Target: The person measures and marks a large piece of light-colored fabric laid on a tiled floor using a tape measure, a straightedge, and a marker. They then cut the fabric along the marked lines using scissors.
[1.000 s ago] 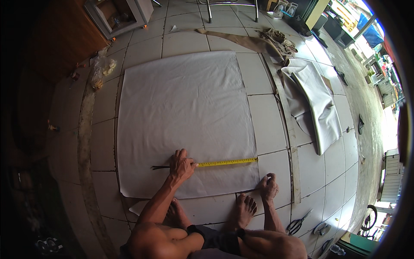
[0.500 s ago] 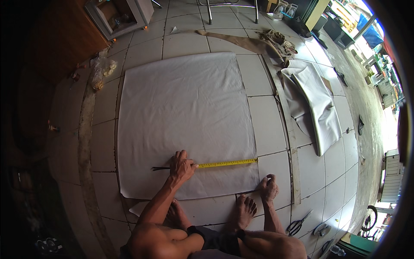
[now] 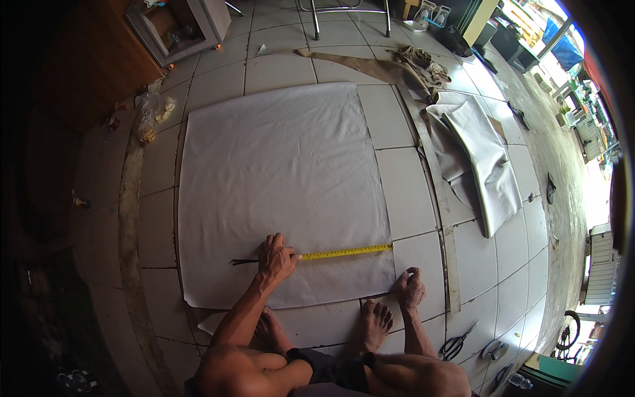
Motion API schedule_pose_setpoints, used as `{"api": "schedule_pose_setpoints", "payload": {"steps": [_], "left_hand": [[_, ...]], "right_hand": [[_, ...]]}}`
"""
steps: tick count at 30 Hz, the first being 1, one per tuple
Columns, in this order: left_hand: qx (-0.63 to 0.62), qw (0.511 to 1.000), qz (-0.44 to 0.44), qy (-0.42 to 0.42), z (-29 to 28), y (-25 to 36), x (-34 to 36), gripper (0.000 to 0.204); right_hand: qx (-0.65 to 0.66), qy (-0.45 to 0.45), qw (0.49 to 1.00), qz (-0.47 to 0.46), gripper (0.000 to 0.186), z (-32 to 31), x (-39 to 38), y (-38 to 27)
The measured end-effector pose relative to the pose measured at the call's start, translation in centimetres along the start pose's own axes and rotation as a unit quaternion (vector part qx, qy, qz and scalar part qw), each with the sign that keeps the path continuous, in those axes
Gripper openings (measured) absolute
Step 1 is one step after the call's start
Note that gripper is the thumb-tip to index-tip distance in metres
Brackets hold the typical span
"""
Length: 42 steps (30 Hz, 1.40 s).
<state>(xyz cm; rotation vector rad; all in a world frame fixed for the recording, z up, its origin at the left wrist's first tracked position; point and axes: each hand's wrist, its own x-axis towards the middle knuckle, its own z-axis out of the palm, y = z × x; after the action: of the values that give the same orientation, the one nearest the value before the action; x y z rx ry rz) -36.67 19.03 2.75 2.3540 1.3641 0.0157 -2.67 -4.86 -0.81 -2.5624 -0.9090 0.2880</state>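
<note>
White sheet (image 3: 278, 172): roughly rectangular, matt, softly creased, spread on the tiled floor (image 3: 405, 182).
Tape measure (image 3: 347, 252): yellow blade with dark markings, lying straight across the sheet's near part, its tip at the right edge.
Left hand (image 3: 276, 261): fingers bent, closed over the tape's left end; a dark strap (image 3: 245, 262) pokes out beyond.
Right hand (image 3: 411, 289): loosely curled just beside the sheet's near right corner; cannot tell whether it grips anything.

A tiled floor (image 3: 407, 185) and grey-framed cabinet (image 3: 206, 28) suggest a home.
</note>
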Motion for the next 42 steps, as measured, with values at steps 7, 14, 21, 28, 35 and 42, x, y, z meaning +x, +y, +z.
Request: {"api": "schedule_pose_setpoints", "payload": {"steps": [7,14,21,28,35,42], "left_hand": [[0.008,1.0,-0.004,-0.005,-0.37,0.28,-0.01,0.03],[0.001,1.0,0.0,0.001,-0.14,0.1,-0.14,0.029],[0.015,1.0,0.011,0.018,0.33,-0.15,0.14,0.029],[0.015,0.999,0.012,0.034,0.45,-0.25,0.09,0.032],[0.021,1.0,-0.004,0.01,0.15,-0.03,0.33,0.031],[0.014,0.999,0.012,0.026,0.28,-0.29,0.32,0.031]], "right_hand": [[0.002,-0.003,1.0,0.002,0.016,-0.1,-0.06,-0.05],[-0.015,0.002,1.0,0.006,0.017,-0.01,0.04,-0.15],[0.015,-0.009,0.999,0.039,0.019,-0.01,0.15,-0.2],[0.013,-0.015,0.999,0.037,0.019,-0.04,0.17,-0.09],[0.03,-0.014,0.999,0.035,0.02,-0.02,0.17,0.01],[0.033,-0.006,0.999,0.03,0.02,-0.44,0.02,-0.33]]}}
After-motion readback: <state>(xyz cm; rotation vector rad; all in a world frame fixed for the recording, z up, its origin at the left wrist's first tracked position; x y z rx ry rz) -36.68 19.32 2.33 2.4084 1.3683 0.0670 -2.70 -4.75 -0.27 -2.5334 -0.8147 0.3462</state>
